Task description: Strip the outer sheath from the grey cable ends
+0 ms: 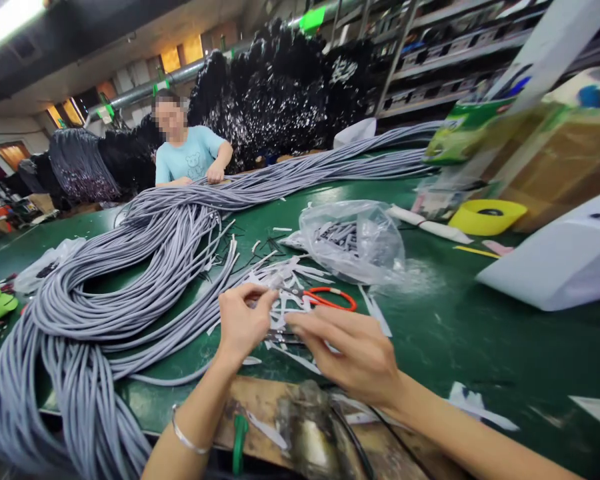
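Note:
My left hand is closed in a pinch above the white scraps, and whatever it grips is too small to make out. Facing it, my right hand also has its thumb and fingers pressed together; what lies between them cannot be told. Only a narrow gap separates the two sets of fingertips. Just behind them rest scissors with red-orange handles, their blades partly hidden among the scraps. To the left, grey cables run with their cut ends close to my left hand.
A clear plastic bag of small grey pieces lies behind the scissors. A big bundle of grey cables curves over the green table. Below my hands is a worn metal device on a wooden board. Across the table, a person handles cables.

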Demonstrator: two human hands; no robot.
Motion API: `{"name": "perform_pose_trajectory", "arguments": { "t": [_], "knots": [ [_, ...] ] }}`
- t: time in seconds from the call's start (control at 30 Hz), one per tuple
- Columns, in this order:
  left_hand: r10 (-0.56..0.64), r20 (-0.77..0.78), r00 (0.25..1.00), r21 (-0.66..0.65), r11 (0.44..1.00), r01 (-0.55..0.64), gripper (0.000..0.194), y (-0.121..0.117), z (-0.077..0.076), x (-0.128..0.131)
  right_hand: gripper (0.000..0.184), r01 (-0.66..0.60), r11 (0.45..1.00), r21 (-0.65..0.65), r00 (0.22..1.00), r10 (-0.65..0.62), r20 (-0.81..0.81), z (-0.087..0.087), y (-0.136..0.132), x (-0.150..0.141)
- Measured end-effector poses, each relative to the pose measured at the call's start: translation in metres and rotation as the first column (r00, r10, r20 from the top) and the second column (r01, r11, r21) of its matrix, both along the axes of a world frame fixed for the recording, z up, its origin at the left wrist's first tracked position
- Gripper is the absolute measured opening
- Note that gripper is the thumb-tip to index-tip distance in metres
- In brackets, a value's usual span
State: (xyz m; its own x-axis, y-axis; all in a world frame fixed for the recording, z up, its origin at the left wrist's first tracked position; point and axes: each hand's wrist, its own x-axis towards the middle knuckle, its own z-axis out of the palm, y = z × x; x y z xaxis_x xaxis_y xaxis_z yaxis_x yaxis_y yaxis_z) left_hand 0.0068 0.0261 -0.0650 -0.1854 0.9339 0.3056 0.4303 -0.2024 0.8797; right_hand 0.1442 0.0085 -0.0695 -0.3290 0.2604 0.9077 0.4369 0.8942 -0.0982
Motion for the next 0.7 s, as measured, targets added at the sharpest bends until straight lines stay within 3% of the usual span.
{"name": "perform_pose_trajectory", "arguments": {
  "t": [0.1, 0.2, 0.47, 0.7],
  "knots": [
    [-0.085, 0.024, 0.996, 0.088, 0.993, 0.083, 0.01, -0.006, 0.004, 0.004, 0.016, 0.289, 0.953, -0.094, 0.956, -0.291, -0.016, -0.002, 0.017, 0.009],
    [-0.04, -0.036, 0.999, 0.171, 0.984, 0.045, 0.008, -0.011, 0.008, 0.006, 0.019, 0.405, 0.914, -0.04, 0.914, -0.405, 0.003, 0.0, 0.023, 0.015],
    [0.013, -0.221, 0.975, 0.339, 0.939, 0.064, 0.007, -0.016, 0.009, 0.01, 0.023, 0.445, 0.891, 0.094, 0.892, -0.45, 0.038, 0.003, 0.017, 0.015],
    [0.03, -0.308, 0.951, 0.408, 0.907, 0.104, 0.008, -0.017, 0.006, 0.011, 0.028, 0.456, 0.881, 0.125, 0.878, -0.468, 0.1, 0.005, 0.015, 0.018]
  ]
}}
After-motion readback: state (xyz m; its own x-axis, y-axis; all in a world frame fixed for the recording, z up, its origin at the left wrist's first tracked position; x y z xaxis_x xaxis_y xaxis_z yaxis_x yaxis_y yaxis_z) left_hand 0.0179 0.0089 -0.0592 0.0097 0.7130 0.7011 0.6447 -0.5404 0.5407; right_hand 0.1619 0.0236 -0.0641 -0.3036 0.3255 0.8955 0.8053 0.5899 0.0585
